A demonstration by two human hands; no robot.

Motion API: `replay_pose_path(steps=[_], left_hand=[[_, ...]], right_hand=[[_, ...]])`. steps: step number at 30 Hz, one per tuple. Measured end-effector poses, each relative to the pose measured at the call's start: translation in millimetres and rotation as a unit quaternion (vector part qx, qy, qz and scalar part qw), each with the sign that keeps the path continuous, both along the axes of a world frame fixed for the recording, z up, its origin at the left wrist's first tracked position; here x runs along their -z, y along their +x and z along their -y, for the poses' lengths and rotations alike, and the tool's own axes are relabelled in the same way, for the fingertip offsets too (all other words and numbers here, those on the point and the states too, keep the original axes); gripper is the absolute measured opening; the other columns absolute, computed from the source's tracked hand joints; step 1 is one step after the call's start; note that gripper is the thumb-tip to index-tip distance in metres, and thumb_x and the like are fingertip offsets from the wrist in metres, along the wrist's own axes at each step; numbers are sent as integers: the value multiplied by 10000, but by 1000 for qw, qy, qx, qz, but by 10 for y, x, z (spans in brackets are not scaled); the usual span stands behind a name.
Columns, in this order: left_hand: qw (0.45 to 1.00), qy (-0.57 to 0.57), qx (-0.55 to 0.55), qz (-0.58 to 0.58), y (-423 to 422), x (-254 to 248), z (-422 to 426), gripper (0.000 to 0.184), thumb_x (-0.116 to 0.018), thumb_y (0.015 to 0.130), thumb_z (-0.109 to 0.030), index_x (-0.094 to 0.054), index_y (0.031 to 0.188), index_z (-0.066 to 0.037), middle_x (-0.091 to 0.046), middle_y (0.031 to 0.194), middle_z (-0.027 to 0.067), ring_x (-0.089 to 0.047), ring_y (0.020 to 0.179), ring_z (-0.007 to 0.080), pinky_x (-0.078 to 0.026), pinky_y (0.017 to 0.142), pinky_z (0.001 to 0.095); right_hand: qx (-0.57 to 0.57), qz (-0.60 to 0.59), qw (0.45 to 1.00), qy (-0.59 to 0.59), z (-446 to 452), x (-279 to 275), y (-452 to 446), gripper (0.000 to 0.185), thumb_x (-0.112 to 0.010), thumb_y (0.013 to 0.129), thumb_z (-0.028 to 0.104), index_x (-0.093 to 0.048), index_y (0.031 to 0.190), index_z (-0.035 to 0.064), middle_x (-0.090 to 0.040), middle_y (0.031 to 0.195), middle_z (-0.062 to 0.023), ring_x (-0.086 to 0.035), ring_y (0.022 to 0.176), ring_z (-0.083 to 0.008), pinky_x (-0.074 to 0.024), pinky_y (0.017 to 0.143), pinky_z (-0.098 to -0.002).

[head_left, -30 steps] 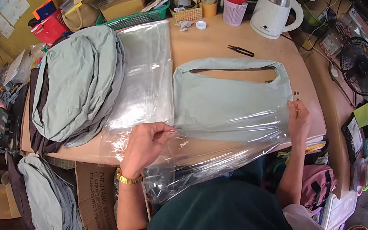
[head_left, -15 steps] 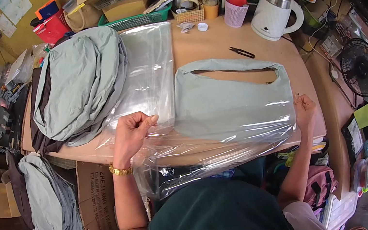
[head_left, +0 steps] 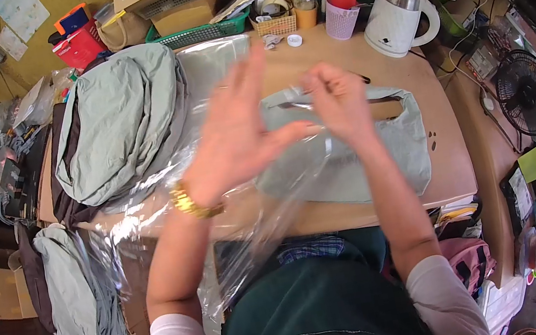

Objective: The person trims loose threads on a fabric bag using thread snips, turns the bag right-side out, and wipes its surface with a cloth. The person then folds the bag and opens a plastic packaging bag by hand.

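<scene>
My left hand [head_left: 237, 133], blurred, is raised over the table with its fingers spread and a gold bracelet [head_left: 193, 201] at the wrist. Beside it, my right hand [head_left: 340, 99] is closed in a pinch on a clear plastic bag [head_left: 278, 226]. The film stretches from there down to the lower left, past the table edge. Beneath my right hand a pale grey-green shoulder bag [head_left: 382, 162] lies flat, its strap loop toward the back. My hands and the film hide part of it.
A heap of pale grey-green bags [head_left: 121, 129] lies at the left, beside stacked clear plastic sheets [head_left: 219, 54]. A white kettle [head_left: 393, 23], a lilac cup [head_left: 341, 22] and a green basket [head_left: 205, 31] stand along the back. A black fan [head_left: 525, 92] is at the right.
My right hand has moved from the table's right side up and left, drawing the plastic off the shoulder bag's right part. My left hand has risen rightward and opened.
</scene>
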State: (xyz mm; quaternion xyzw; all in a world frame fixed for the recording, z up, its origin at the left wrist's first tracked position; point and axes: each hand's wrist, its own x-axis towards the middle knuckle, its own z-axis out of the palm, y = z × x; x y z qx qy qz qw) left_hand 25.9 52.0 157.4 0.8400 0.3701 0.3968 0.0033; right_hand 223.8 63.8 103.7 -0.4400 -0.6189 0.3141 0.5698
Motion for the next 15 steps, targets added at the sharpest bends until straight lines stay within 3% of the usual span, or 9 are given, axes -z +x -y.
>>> replay_pose_path(steps=[1,3,4,6,7,8,10,12,15], left_hand=[[1000,-7,7,20,104,19,19,584,-803,754,-314,-591,1190,10,-597,1227,186,-592,1077,288,-471,868,360],[936,-352,24,-23,98,-14,-130,496,-771,772,-414,-671,970,30,-656,816,215,-638,723,321,-491,672,406],[936,-352,21,-24,39,-11,-189,496,-771,772,-414,-671,970,30,-656,816,215,-638,723,321,-491,672,406],[978,-206,20,20,-183,26,-301,356,-732,828,-314,-672,782,33,-563,559,138,-544,491,211,-428,513,358],[978,-205,17,19,-275,38,-362,356,-732,828,-314,-672,782,33,-563,559,138,-544,491,211,-428,513,358],[979,-191,-5,65,-369,49,-419,285,-707,860,-247,-673,770,21,-521,569,47,-456,518,121,-366,498,301],[978,-177,-32,110,-599,28,-476,232,-682,892,-180,-675,758,9,-479,578,-44,-368,544,31,-304,483,244],[973,-125,-107,162,-865,-30,-513,262,-678,876,-215,-681,771,24,-463,530,29,-389,521,85,-340,483,289],[957,-148,-200,148,-1283,-26,-456,266,-649,903,-211,-692,783,22,-490,529,0,-393,508,80,-327,482,272]], right_hand=[[-70,-71,994,-33,13,-7,-135,276,-606,970,268,-596,835,27,-540,631,9,-474,548,-64,-407,507,-258],[-168,-331,920,-128,72,62,-343,278,-626,958,296,-561,854,46,-566,640,-9,-551,561,-82,-439,505,-250],[-170,-332,919,-128,140,138,-411,278,-626,958,296,-561,854,46,-566,640,-9,-551,561,-82,-439,505,-250],[-303,-409,820,-262,338,327,-515,226,-631,950,252,-575,959,33,-629,693,-45,-621,616,-108,-479,541,-245],[-370,-291,836,-282,408,378,-508,217,-677,907,223,-602,956,26,-647,735,-54,-630,663,-118,-492,579,-248],[-430,-166,837,-296,474,429,-479,218,-722,864,195,-629,953,19,-665,777,-63,-639,710,-127,-504,616,-250],[-534,-49,781,-321,617,549,-457,171,-758,801,103,-659,916,25,-690,828,-69,-633,729,-114,-502,643,-262],[-491,11,817,-303,715,645,-301,154,-760,791,82,-668,900,23,-687,822,-60,-625,725,-103,-492,644,-256],[-351,72,914,-192,812,742,122,112,-723,836,99,-684,833,-6,-666,739,-33,-597,703,-81,-479,673,-261]])
